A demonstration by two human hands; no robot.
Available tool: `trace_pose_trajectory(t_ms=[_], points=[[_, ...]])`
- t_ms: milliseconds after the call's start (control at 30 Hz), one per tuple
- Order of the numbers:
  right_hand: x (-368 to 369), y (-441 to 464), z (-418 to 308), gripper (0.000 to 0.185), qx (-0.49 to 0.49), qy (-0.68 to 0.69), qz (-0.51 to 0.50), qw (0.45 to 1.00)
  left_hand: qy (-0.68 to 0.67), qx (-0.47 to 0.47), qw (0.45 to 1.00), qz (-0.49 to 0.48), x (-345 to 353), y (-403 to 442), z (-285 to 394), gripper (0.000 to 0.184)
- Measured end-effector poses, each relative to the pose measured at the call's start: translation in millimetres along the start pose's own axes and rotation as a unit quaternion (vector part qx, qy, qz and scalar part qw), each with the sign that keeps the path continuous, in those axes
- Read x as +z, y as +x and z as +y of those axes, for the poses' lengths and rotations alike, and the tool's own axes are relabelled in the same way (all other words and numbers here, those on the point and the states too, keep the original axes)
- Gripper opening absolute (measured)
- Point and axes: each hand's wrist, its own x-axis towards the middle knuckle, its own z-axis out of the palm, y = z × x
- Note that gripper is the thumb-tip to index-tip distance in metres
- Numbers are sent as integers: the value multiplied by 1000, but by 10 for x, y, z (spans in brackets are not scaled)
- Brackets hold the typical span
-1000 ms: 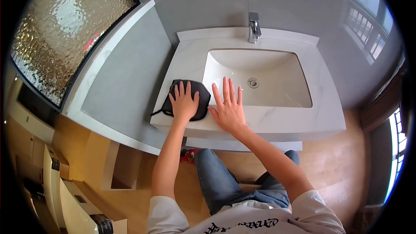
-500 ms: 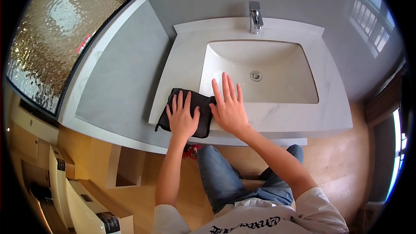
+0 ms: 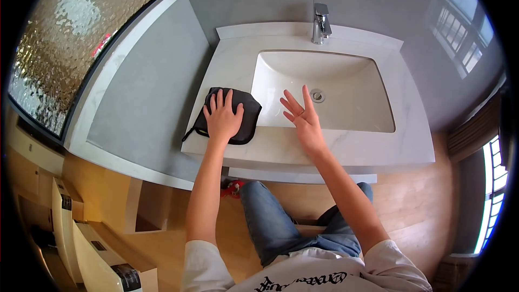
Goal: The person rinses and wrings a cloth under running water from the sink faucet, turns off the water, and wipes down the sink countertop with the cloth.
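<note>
A black cloth-like piece [image 3: 248,116] with a small loop at its lower left corner lies on the left part of the white marbled countertop [image 3: 346,148]. My left hand [image 3: 223,119] rests flat on top of it, fingers spread. Over the front edge of the white sink basin [image 3: 346,89], my right hand [image 3: 305,121] is raised with its fingers apart and nothing in it. It is to the right of the black cloth and does not touch it.
A chrome faucet [image 3: 320,24] stands behind the basin. To the left are a grey partition with a white ledge [image 3: 116,70] and a textured glass panel [image 3: 75,16]. Boxes [image 3: 102,259] stand at the lower left. A red item [image 3: 232,188] lies below the counter.
My right hand has moved right, away from the black cloth, and turned. My left hand and the cloth have shifted back from the counter's front edge since half a second ago.
</note>
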Motion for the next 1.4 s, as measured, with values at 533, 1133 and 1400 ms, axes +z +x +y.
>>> trace_pose_trajectory(t_ms=[533, 1133, 1400], points=[[335, -143, 168, 26, -117, -678, -92, 720, 21, -19, 1000, -5, 31, 32, 29, 62], [345, -183, 137, 25, -139, -698, -91, 697, 2, 51, 998, 37, -80, -458, -4, 60], [375, -162, 90, 25, -158, -688, -91, 703, 28, -37, 998, -53, 102, 787, -38, 72]])
